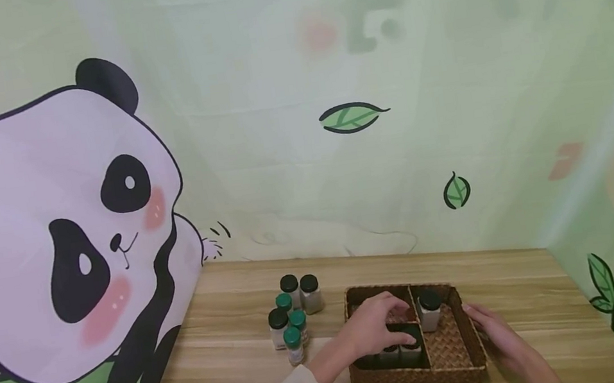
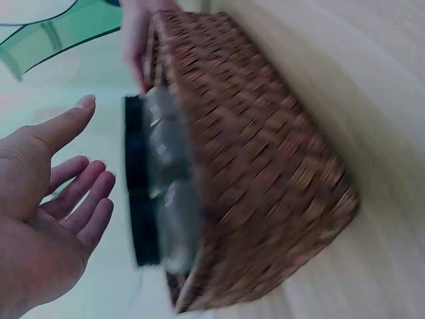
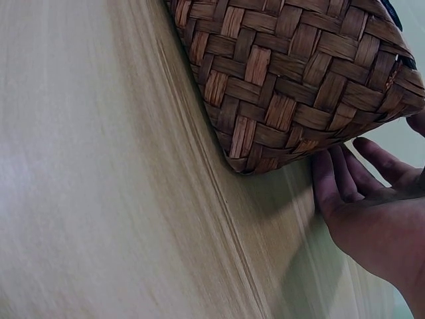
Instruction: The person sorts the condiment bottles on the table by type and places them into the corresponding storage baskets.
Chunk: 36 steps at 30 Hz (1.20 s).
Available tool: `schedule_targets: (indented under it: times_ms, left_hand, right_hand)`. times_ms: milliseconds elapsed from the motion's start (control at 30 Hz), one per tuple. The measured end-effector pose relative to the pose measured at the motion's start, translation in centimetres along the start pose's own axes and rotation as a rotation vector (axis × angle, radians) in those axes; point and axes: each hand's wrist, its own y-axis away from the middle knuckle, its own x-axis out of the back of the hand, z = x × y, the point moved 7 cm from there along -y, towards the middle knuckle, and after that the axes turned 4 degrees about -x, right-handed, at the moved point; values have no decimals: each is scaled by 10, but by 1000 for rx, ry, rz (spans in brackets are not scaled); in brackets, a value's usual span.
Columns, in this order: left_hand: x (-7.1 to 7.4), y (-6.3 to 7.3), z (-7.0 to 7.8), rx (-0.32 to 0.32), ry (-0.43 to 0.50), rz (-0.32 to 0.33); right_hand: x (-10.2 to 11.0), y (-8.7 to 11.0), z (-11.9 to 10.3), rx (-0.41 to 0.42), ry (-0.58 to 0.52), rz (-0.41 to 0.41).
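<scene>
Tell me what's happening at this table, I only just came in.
A person has both hands at a divided woven basket on a wooden table. The left hand is over the left compartments and holds nothing, while the right hand is at the basket's right side. One black-lidded jar stands in the right compartment, and dark-lidded jars stand in the near left one. Outside, to the left, are three black-lidded jars and three green-lidded jars.

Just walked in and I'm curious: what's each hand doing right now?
Left hand: open, holding nothing, above the basket.
Right hand: open, against the basket's side.
</scene>
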Motion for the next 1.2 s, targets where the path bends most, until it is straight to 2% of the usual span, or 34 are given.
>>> schedule_targets:
  times_ms: [133, 267, 400, 600, 800, 900, 1100, 1200]
  left_hand:
    - [28, 6, 2, -13, -39, 62]
    - [58, 16, -2, 26, -73, 108]
    - [84, 29, -15, 81, -107, 142]
    - [114, 47, -41, 95, -171, 153]
    - [128, 67, -71, 124, -148, 120]
    - [131, 79, -81, 126, -155, 111]
    - [139, 105, -80, 88, -212, 110]
    - [138, 116, -76, 60, -240, 77]
  right_hand:
    - [0, 0, -1, 0, -2, -5]
    - [1, 0, -1, 2, -13, -4]
    - [0, 1, 1, 2, -10, -3]
    - [-1, 2, 0, -6, -5, -7]
    - [-2, 1, -3, 0, -5, -10]
    - [-2, 1, -2, 0, -7, -9]
    - [-1, 0, -2, 5, -11, -4]
    - [0, 0, -1, 7, -17, -9]
